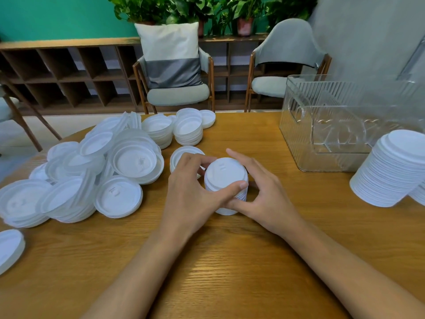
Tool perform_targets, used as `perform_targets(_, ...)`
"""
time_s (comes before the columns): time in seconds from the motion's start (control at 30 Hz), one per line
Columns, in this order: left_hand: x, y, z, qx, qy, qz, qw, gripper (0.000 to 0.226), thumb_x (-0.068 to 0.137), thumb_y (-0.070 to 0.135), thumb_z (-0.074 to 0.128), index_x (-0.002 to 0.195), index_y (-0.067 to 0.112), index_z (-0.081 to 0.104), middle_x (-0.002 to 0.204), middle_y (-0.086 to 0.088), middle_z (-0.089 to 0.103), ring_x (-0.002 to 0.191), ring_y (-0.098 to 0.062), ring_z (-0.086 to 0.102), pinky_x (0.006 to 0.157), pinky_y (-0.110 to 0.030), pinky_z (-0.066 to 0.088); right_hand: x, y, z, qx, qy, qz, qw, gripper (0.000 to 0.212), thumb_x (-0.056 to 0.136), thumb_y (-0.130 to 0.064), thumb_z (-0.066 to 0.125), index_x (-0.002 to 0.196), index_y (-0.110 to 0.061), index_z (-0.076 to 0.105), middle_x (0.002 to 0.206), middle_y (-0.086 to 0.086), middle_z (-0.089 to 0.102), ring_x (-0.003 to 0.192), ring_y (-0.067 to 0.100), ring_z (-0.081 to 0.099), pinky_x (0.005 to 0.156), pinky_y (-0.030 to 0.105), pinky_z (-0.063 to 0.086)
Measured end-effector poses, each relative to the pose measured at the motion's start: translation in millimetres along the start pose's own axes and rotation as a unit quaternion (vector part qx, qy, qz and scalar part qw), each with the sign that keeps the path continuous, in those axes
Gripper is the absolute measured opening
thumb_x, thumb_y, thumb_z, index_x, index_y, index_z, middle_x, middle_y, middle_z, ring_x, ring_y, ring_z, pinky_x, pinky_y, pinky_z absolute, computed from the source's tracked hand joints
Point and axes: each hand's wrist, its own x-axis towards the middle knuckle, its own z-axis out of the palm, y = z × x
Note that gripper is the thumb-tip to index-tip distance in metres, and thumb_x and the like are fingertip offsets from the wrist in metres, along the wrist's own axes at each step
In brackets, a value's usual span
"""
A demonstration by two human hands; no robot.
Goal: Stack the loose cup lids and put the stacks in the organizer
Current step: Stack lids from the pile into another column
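A small stack of white cup lids point(225, 174) stands on the wooden table point(230, 261) at the centre. My left hand point(193, 194) grips it from the left, thumb across its front. My right hand point(259, 192) cups its right side with curved fingers. A big heap of loose white lids point(92, 171) sprawls to the left. A single lid point(181, 155) lies just behind my left hand. The clear ribbed organizer point(340, 125) sits at the back right, and I see no lids in it. A tall tilted lid stack point(391, 171) lies in front of the organizer.
Two short lid stacks point(188, 130) stand at the table's far edge. One lid point(9, 247) lies at the near left edge. Behind the table are two grey chairs point(177, 88), a wooden cubby shelf point(69, 77) and potted plants.
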Motion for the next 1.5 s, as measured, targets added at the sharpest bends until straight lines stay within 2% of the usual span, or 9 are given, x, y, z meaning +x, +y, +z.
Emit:
perform_targets(0.23,2.7,-6.0,-2.5,-0.009,-0.048,-0.01,0.999,0.06,0.063,0.067,0.088,0.108,0.031,0.069,0.104,0.016,0.064,0.103,-0.002,0.06,0.081,-0.009,0.041,-3.3,0.2,0.5,0.019,-0.003,0.012,1.0,0.09,0.072,-0.049,0.088,0.152,-0.039,0.05,0.133,-0.021,0.058,0.129,0.002,0.053,0.097,0.014,0.045)
perform_targets(0.33,7.0,-12.5,-14.9,-0.016,-0.091,0.024,0.995,0.054,0.082,0.071,0.067,0.117,0.03,0.072,0.11,0.017,0.067,0.109,-0.004,0.061,0.084,-0.012,0.043,-3.5,-0.7,1.2,0.014,-0.002,0.015,1.0,0.088,0.073,-0.045,0.092,0.151,-0.044,0.05,0.135,-0.023,0.059,0.131,0.0,0.053,0.103,0.027,0.051)
perform_targets(0.47,10.7,-29.8,-29.4,0.088,-0.077,0.072,0.991,0.034,0.106,0.042,0.054,0.129,0.024,0.071,0.125,0.012,0.07,0.119,-0.006,0.06,0.097,-0.025,0.048,-1.8,3.1,-4.2,-0.017,0.016,0.024,0.999,0.086,0.076,-0.047,0.09,0.151,-0.046,0.049,0.14,-0.027,0.055,0.134,-0.004,0.048,0.107,0.03,0.05)
perform_targets(0.6,13.1,-41.4,-26.2,0.223,-0.087,0.085,0.967,0.037,0.091,0.014,0.075,0.127,0.018,0.074,0.116,-0.001,0.075,0.107,-0.023,0.068,0.081,-0.038,0.056,-1.3,8.7,-11.2,-0.026,0.032,0.041,0.998,0.085,0.076,-0.05,0.088,0.151,-0.048,0.046,0.141,-0.028,0.053,0.133,-0.009,0.045,0.104,0.023,0.047)
perform_targets(0.77,15.3,-41.3,-26.4,0.251,-0.081,0.078,0.961,0.032,0.096,0.007,0.069,0.123,0.022,0.077,0.11,0.0,0.078,0.1,-0.024,0.071,0.076,-0.045,0.06,-0.9,9.2,-11.9,-0.031,0.028,0.043,0.998,0.085,0.077,-0.052,0.087,0.151,-0.049,0.045,0.141,-0.029,0.052,0.131,-0.014,0.043,0.101,0.015,0.042)
perform_targets(0.93,15.6,-45.1,-21.3,0.215,-0.066,0.073,0.972,0.036,0.093,0.0,0.069,0.122,0.019,0.076,0.106,-0.001,0.076,0.097,-0.02,0.071,0.077,-0.046,0.061,-1.2,8.1,-12.0,-0.034,0.034,0.042,0.998,0.084,0.077,-0.05,0.087,0.15,-0.048,0.047,0.14,-0.032,0.051,0.129,-0.018,0.041,0.097,0.006,0.038)
perform_targets(1.23,15.9,-44.2,-19.7,0.162,-0.047,0.084,0.982,0.025,0.088,0.006,0.082,0.109,0.017,0.079,0.098,0.005,0.071,0.088,-0.01,0.066,0.077,-0.035,0.058,-1.6,7.4,-12.1,-0.035,0.031,0.045,0.998,0.085,0.077,-0.051,0.088,0.15,-0.048,0.046,0.142,-0.029,0.051,0.131,-0.017,0.041,0.1,0.011,0.039)
perform_targets(1.37,14.6,-33.6,-20.4,0.075,0.026,0.079,0.994,0.022,0.087,0.011,0.084,0.108,0.015,0.077,0.095,0.005,0.071,0.087,-0.007,0.063,0.077,-0.016,0.052,-1.9,5.4,-9.4,-0.023,0.033,0.044,0.998,0.083,0.076,-0.058,0.084,0.149,-0.047,0.046,0.141,-0.028,0.051,0.13,-0.015,0.042,0.099,0.008,0.039)
perform_targets(1.5,10.4,-15.6,-23.4,-0.059,0.072,-0.006,0.996,0.023,0.094,0.013,0.076,0.116,0.023,0.075,0.105,0.009,0.073,0.099,-0.005,0.067,0.077,-0.011,0.053,0.3,2.0,-5.1,-0.02,0.059,0.034,0.997,0.078,0.078,-0.063,0.076,0.147,-0.037,0.052,0.136,-0.022,0.053,0.126,-0.015,0.044,0.094,-0.001,0.033)
